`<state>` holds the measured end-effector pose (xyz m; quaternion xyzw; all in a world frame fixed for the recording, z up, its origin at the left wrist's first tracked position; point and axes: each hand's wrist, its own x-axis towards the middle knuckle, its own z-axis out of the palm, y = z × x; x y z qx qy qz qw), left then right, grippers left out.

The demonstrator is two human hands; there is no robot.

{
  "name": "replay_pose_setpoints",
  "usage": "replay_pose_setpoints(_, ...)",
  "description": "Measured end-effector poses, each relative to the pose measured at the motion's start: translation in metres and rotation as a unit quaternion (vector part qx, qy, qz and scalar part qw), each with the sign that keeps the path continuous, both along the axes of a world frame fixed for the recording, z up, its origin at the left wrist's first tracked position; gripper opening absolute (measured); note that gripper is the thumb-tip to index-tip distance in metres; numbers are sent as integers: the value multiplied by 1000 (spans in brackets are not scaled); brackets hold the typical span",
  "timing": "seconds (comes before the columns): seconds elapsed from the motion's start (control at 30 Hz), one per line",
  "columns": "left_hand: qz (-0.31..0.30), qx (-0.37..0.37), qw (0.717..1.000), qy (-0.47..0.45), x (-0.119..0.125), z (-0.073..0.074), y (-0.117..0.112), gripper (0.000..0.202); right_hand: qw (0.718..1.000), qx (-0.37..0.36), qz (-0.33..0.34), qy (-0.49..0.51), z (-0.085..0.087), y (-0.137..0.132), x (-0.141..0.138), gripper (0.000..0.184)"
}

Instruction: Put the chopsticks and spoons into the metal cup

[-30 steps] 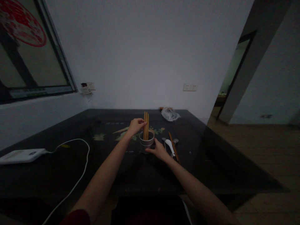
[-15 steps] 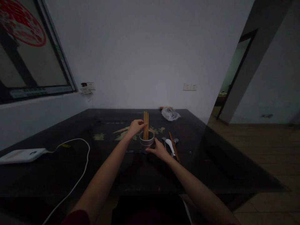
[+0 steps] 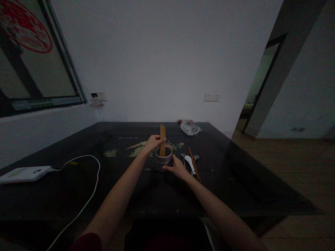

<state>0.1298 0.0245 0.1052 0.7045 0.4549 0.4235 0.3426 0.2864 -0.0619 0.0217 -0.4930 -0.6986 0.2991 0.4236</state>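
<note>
My left hand (image 3: pixel 154 143) is closed around a bundle of several wooden chopsticks (image 3: pixel 162 134). They stand nearly upright, their lower ends inside a round cup (image 3: pixel 163 159) with a pale rim. Against the cup's right side, my right hand (image 3: pixel 177 166) grips it between thumb and fingers. Just right of that hand lie a white spoon (image 3: pixel 190 164), a pair of brown chopsticks (image 3: pixel 194 162) and metal spoons (image 3: pixel 196 157), partly covered by the other utensils.
A crumpled clear plastic bag (image 3: pixel 190 127) lies near the wall at the table's back. On the left rests a white power bank (image 3: pixel 24 173), its white cable (image 3: pixel 97 181) running over the front edge of the dark table (image 3: pixel 222 195).
Hardly anything differs. My left hand and the chopsticks sit very slightly lower in view; my right hand stays on the cup.
</note>
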Motion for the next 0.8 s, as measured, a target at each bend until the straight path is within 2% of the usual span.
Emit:
replay_pose_setpoints(0.4, 9, 20, 1000, 1, -1, -5, 4, 32, 1000, -8, 0, -3, 3, -2, 1, 61)
replay_pose_setpoints(0.53, 5, 20, 998, -66, -9, -7, -5, 38, 1000, -10, 17, 10, 2, -2, 1, 61)
replay_pose_setpoints(0.63, 21, -13, 991, -133, -24, -18, -18, 45, 1000, -3, 19, 13, 1, -1, 1, 62)
replay_pose_setpoints(0.8, 12, -80, 980, -180, -41, -50, -40, 46, 1000, -3, 19, 15, 2, -2, 1, 64)
